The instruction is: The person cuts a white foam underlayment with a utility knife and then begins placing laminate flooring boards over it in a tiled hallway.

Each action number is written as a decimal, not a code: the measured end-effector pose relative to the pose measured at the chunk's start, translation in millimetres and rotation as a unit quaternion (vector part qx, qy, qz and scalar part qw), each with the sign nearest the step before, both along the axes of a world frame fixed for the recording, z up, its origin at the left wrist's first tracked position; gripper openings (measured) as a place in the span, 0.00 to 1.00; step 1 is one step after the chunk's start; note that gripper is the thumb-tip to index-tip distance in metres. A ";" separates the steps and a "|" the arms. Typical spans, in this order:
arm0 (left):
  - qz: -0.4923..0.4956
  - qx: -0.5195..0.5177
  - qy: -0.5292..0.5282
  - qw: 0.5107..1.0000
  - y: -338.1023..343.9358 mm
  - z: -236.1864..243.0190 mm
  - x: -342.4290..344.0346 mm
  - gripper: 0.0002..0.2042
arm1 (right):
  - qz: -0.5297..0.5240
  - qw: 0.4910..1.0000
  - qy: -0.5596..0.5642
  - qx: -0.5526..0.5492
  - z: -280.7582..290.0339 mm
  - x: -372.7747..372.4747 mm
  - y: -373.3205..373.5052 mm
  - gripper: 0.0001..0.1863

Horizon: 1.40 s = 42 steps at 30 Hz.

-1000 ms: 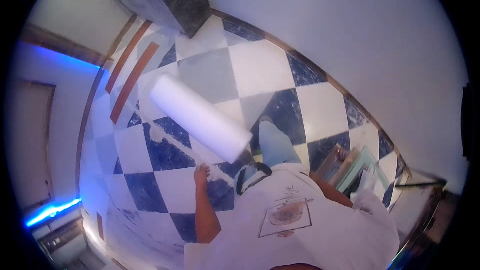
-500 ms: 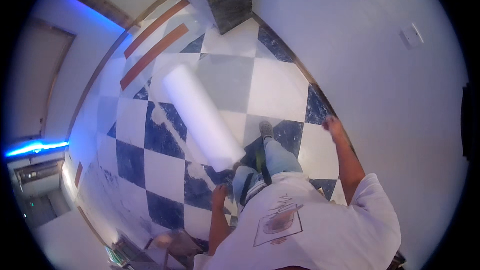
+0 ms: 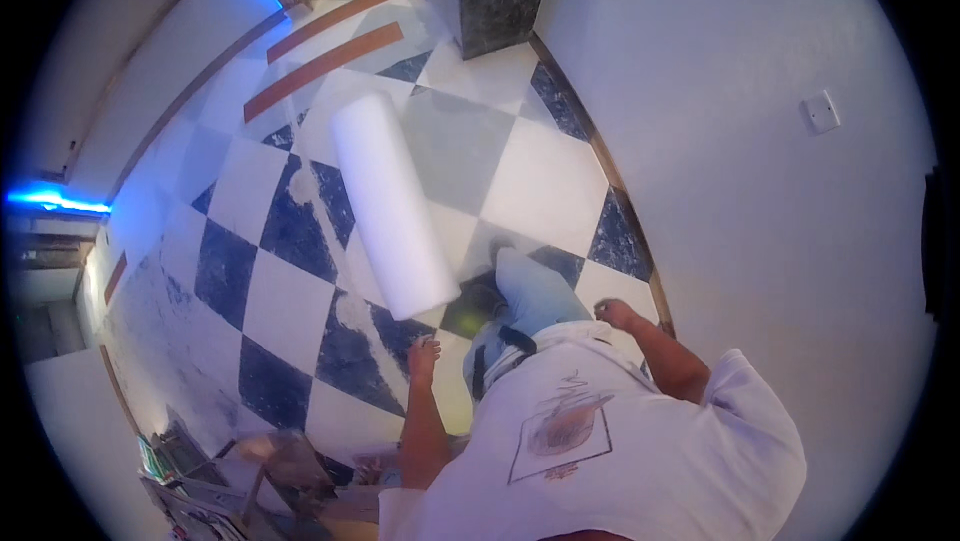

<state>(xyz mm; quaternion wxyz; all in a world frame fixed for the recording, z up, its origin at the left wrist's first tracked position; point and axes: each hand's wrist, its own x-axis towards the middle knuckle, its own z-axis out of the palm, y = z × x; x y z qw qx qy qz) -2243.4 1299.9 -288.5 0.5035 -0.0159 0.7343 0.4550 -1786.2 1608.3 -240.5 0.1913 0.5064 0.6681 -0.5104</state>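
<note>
A long white cylinder (image 3: 392,206), like a roll of sheet material, lies slantwise on the checkered floor ahead of my legs. My left hand (image 3: 423,353) hangs just beyond its near end, not touching it, fingers loosely bent and apart with nothing visible between them. On the other side of my body, my right hand (image 3: 616,314) is held near waist height, close to the wall's base. Its fingers are curled in, and whatever they hold, if anything, is too small to make out.
Two brown strips (image 3: 322,69) lie on the floor at the far left. A dark marbled block (image 3: 503,1) stands at the back by the right wall (image 3: 730,181), which carries a white socket plate (image 3: 821,112). Frames and boards (image 3: 235,486) are piled at lower left.
My view has turned and moved forward, and my legs have shifted as in a step. The right hand has come down and inward; the left has risen slightly. The cylinder stays on the floor.
</note>
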 end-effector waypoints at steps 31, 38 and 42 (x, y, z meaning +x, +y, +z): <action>0.228 -0.044 -0.039 0.972 -103.7 9.7 104.1 0.14 | 0.084 0.995 0.042 0.025 2.1 -88.9 110.5 0.20; 0.045 -0.025 -0.067 0.996 -170.6 -23.0 214.5 0.15 | 0.078 0.993 0.079 0.045 -8.1 -104.0 146.8 0.17; 0.111 0.019 -0.064 0.992 -120.6 -23.7 217.5 0.16 | 0.067 0.993 0.061 0.081 -16.5 -92.1 181.8 0.15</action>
